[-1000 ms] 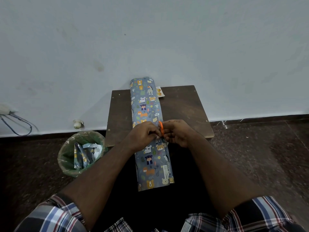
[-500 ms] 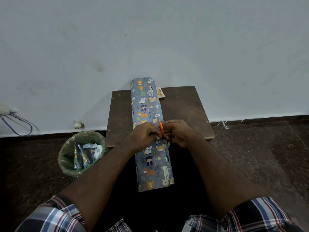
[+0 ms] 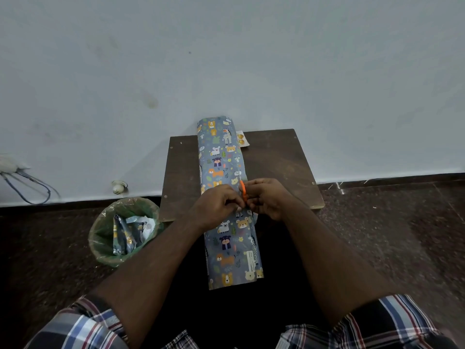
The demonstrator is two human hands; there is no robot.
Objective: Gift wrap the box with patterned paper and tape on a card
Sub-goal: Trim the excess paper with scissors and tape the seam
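Note:
A long roll of grey-blue wrapping paper printed with cartoon animals lies lengthwise across the small brown table, its near end overhanging toward me. Both hands meet over its middle. My left hand has its fingers curled, pinching at the paper's edge. My right hand grips a thin orange tool, likely scissors, that points up between the hands. A small card with gold shapes peeks out from behind the roll at the table's back edge. No box is visible.
A green bin lined with clear plastic holds paper scraps, left of the table on the dark floor. A white wall stands close behind the table. Cables and a small white fitting sit at the wall's base, left.
Both hands stay over the middle of the roll with only small finger movements. The roll and the orange tool have hardly shifted.

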